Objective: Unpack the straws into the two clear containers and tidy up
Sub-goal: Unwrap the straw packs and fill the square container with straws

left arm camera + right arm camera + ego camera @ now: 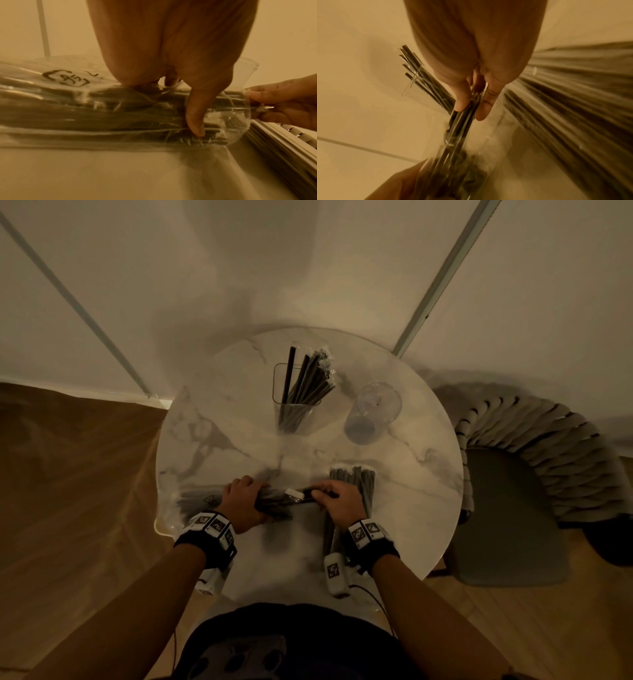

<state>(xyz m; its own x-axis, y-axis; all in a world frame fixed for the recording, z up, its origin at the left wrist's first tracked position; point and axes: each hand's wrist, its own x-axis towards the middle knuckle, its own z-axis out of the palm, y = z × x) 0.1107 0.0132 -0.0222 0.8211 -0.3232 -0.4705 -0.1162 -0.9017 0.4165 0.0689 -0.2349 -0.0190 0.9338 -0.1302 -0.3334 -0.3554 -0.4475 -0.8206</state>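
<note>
So that the packet stays put on the surface while straws slide out, my left hand clamps it at 7 o'clock; my right hand, at its 3 o'clock mouth, pinches several straws. Square container, part filled, 12 o'clock; round container, 1 o'clock.

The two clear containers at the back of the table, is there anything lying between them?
No. In the head view, only bare marble table shows between the square container holding straws and the empty round container; they stand apart.
</note>
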